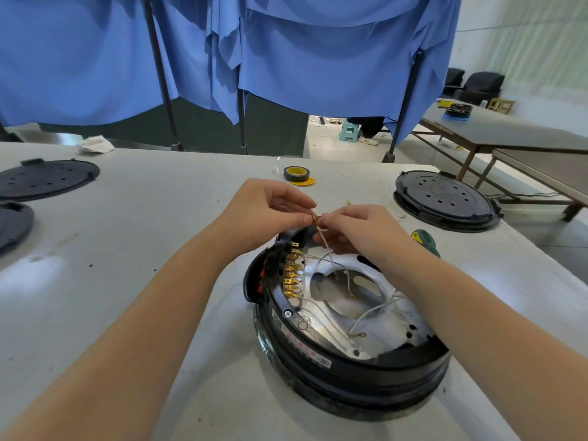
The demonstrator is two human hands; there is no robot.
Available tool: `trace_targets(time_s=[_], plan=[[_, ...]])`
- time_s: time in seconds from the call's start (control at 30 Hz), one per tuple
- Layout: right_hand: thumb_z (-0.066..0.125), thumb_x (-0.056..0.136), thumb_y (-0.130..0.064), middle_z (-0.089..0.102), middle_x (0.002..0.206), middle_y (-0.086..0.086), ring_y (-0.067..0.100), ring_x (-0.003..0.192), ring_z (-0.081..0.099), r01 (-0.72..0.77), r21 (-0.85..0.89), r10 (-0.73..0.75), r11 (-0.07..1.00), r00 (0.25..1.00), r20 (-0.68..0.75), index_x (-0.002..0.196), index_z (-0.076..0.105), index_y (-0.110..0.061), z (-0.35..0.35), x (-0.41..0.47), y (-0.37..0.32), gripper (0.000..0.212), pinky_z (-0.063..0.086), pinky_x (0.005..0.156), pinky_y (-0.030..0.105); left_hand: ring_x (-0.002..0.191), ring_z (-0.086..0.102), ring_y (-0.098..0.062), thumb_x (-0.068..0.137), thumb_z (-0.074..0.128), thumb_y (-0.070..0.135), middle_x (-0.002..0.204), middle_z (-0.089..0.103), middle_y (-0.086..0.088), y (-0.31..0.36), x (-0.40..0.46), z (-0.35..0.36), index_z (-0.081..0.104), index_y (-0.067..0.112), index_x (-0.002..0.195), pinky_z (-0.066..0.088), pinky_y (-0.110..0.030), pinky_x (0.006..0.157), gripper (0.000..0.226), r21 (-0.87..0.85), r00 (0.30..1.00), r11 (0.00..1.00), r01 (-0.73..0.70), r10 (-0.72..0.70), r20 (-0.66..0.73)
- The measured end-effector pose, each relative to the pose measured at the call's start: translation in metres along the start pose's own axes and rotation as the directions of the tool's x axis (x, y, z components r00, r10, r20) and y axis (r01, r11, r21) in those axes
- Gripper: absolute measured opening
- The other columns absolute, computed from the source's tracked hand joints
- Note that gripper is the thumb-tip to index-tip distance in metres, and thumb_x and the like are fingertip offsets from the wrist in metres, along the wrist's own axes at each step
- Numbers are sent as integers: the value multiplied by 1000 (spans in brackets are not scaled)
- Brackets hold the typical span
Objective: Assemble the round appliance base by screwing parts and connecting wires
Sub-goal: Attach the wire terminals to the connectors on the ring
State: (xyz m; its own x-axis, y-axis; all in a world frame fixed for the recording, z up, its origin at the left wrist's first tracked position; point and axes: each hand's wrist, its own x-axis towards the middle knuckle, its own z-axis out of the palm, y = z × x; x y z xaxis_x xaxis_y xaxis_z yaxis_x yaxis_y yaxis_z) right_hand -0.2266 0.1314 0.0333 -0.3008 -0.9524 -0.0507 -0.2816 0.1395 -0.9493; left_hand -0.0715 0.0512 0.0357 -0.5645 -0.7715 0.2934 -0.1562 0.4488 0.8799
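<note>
White table (165, 281), carrying the round appliance base (346, 329) near its front edge, opened side up (silver plate and brass terminals showing). Black covers at the left edge (47, 178) and right edge (445, 198). Above the base's far rim, left hand (267, 208) and right hand (353, 227) pinching a white wire (323, 238) at its brass connector (315, 219). Tape roll (296, 174) toward the far edge.

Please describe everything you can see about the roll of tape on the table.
The roll of tape is small, black outside, with a yellow inner core. It lies flat on the white table, beyond both hands, and nothing grips it. Something yellow shows under its near edge, and a clear object, hard to identify, sits just left of it.
</note>
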Motion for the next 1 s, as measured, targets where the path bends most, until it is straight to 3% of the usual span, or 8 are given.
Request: trace_targets(time_s=[0.2,0.37,0.53,0.67,0.8,1.0], plan=[[65,88,-28,76,82,1,8,73,67,-96,57,90,994,991,102,94,73,-14,-3,3,1,17,49,66,23,78,71,-2,77,78,6,80,75,9,-1,1,1,74,20,90,50,-7,66,20,23,1000,999,-23,23,5],[74,81,-20,72,71,0,11,69,62,-125,113,116,986,990,81,83,75,-15,-5,3,4,5,50,64,24,78,68,1,78,78,14,83,74,12,-2,3,0,73,28,88,49,-6,62,18,79,1000,997,-5,3,25],[78,77,-27,72,66,-7,-1,57,62,-60,-119,66,991,997,45,77,75,-21,-4,-1,6,6,50,59,20,80,60,-9,85,70,31,91,64,5,-13,7,1,67,29,104,44,-18,64,19,217,991,967,132,-132,-18],[77,77,-29,73,68,-6,-2,58,63,-15,-246,32,969,997,66,77,75,-23,-1,-2,7,6,51,59,20,74,55,-8,87,67,36,81,58,3,-17,8,-4,62,23,103,38,-21,60,21,286,978,937,203,-177,-113],[78,77,-24,68,57,-10,-6,52,60,70,-262,-52,962,996,76,75,76,-23,1,-4,7,4,41,46,6,77,56,-6,85,63,51,87,62,5,-18,7,-8,62,25,95,39,-24,56,27,393,947,877,275,-317,44],[76,78,-24,64,51,-12,-6,43,53,135,-278,-121,951,990,66,74,76,-25,7,-2,9,5,37,40,7,74,59,-5,86,62,52,86,64,7,-18,6,-11,63,28,96,40,-21,55,26,419,938,873,250,-326,119]])
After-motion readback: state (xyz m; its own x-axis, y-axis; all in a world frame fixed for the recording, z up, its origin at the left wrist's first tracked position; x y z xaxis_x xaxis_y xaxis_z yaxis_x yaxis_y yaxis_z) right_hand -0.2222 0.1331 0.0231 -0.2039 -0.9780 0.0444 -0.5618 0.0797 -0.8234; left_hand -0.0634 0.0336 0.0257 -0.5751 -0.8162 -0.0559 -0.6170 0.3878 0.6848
